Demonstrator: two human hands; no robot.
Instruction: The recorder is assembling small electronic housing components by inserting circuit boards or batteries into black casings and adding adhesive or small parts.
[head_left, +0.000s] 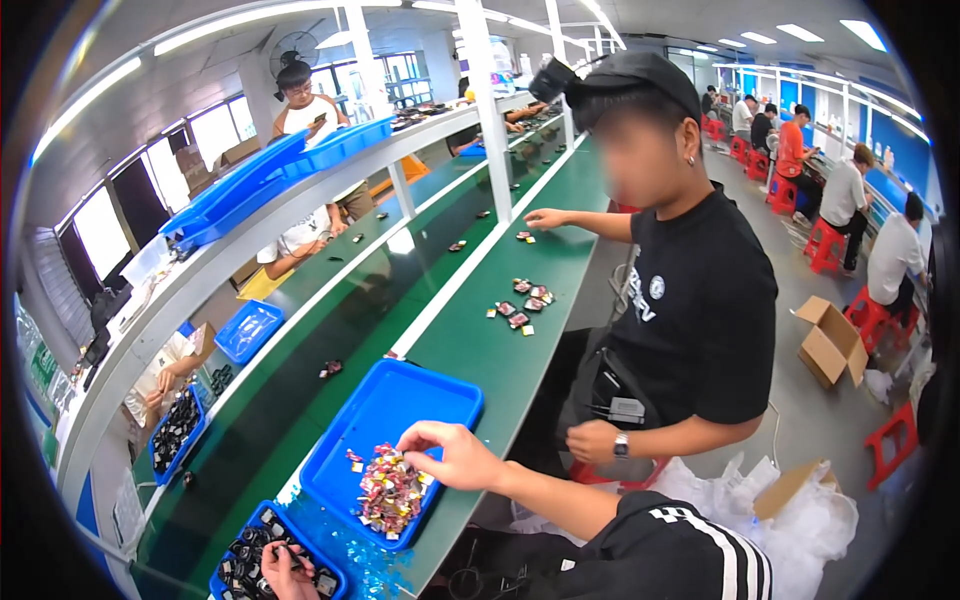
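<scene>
My left hand (284, 572) is closed on a small black electronic part at the lower edge, over a blue bin (218, 580) filled with similar black parts (240, 568). My right hand (452, 455) bends over a blue tray (375, 385), its thumb and index fingertips brought together at the top of a pile of small red, yellow and white components (390, 490). Whatever lies between those fingertips is too small to make out. The pile sits in the tray's near half; a few loose pieces lie beside it.
A green conveyor belt (420, 300) runs away past the tray, with component clusters (518, 318) on the bench. At right stands a person in black (700, 300), one hand stretched over the bench. Across the line are a bin of black parts (178, 435) and a blue tray (248, 332).
</scene>
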